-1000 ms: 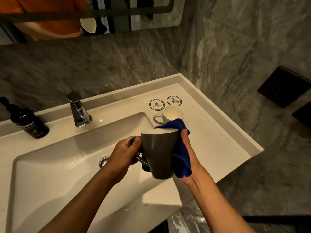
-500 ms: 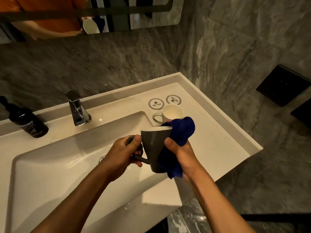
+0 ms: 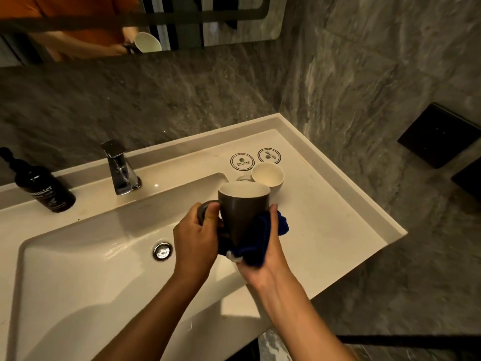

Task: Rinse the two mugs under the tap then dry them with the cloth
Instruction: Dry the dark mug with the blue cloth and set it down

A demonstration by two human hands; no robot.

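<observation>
A dark grey mug (image 3: 240, 209) with a white inside is upright in the air over the right end of the sink basin (image 3: 86, 259). My left hand (image 3: 195, 241) grips its handle. My right hand (image 3: 263, 259) cups a blue cloth (image 3: 257, 238) against the mug's lower side and base. Behind it a white mug (image 3: 268, 177) stands upright on the counter (image 3: 325, 230), handle to the left. The chrome tap (image 3: 121, 170) is at the back of the basin; no water is running.
A black bottle (image 3: 43, 187) stands at the back left of the counter. Two round coasters (image 3: 255, 158) lie behind the white mug. The drain plug (image 3: 162, 251) sits in the basin. Grey stone walls close in behind and right, with black panels (image 3: 437, 135) on the right wall.
The grey mug has been tipped upright so its white inside shows. The cloth and my right hand have slid from the mug's side down to its base.
</observation>
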